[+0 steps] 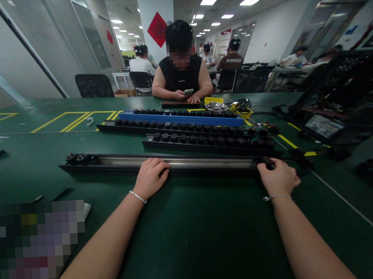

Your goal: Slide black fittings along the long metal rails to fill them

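A long black channel rail [194,162] with a shiny metal inner strip lies crosswise on the green table. Two small black knob-like pieces [77,158] sit in its left end. My left hand [151,178] is closed over the rail's near wall, left of its middle. At the right end, my right hand [279,176] pinches a small dark round piece [269,164] at the channel; the fingers partly hide it. Beyond lie two more black rails [212,145] filled with rows of similar pieces, and a blue rail [185,117] with black pieces behind it.
Across the table [192,240] sits a person [182,72] holding a phone [188,92]. A metal dish [216,107], yellow tray [213,100] and black cables [241,105] stand at the back right. An open dark case [336,101] is far right; a blurred flat item [38,249] lies front left.
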Demonstrator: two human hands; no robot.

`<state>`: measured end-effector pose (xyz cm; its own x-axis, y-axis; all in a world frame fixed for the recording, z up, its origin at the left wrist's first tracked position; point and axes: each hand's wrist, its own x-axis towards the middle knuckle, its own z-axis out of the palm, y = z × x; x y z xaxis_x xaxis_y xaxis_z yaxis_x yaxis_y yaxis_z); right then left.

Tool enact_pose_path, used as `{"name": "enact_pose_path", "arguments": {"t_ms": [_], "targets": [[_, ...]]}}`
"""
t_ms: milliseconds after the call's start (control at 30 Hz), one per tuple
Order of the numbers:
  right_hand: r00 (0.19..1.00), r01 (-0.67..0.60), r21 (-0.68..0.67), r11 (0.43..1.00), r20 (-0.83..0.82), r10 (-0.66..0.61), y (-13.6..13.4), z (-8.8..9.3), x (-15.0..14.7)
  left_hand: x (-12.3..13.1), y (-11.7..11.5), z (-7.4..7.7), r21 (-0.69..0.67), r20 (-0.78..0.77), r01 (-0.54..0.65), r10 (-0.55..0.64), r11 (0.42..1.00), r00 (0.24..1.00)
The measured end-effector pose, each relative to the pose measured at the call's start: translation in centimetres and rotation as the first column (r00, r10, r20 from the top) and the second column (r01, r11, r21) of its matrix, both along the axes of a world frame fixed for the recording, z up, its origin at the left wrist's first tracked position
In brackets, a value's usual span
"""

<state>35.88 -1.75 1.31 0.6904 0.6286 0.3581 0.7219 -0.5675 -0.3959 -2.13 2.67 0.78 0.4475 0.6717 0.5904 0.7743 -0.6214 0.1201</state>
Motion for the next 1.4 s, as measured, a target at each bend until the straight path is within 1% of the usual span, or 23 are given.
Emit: {"name": "enact_pose_path", "arguments": {"t_ms": [200,400,633,867,1000,1200,1400], "targets": [[0.998,0.009,0.030,1.000,0.054,-0.010,0.2,-0.8,1.4,0.1,0.2,-0.1,-0.017,0.033,0.008,-0.007,1.000,0.999],[0.995,0.031,0.048,0.998,0.093,-0.036,0.2,-0.9,2.1,0.0,0.3,-0.2,-0.030,0.043,0.017,-0.015,0.999,0.999],[0.996,0.031,0.075,0.997,0.082,-0.037,0.2,-0.7,2.3,0.1,0.3,-0.1,-0.025,0.051,0.025,-0.024,0.999,0.998],[0.997,0.039,0.065,0.997,0.066,-0.043,0.2,-0.7,2.9,0.1,0.4,-0.1,-0.024,0.031,0.017,-0.016,1.000,0.999],[0.997,0.053,0.072,0.996,0.060,-0.057,0.2,-0.8,3.4,0.0,0.4,-0.1,-0.024,0.034,0.016,-0.016,1.000,0.999],[0.995,0.056,0.122,0.991,0.073,-0.065,0.3,-1.2,4.4,0.0,0.4,-0.1,-0.032,0.044,0.024,-0.022,0.999,0.999],[0.991,0.041,0.154,0.987,0.119,-0.060,0.4,-1.7,5.4,0.0,0.4,-0.1,-0.032,0.054,0.031,-0.030,0.999,0.998]]}}
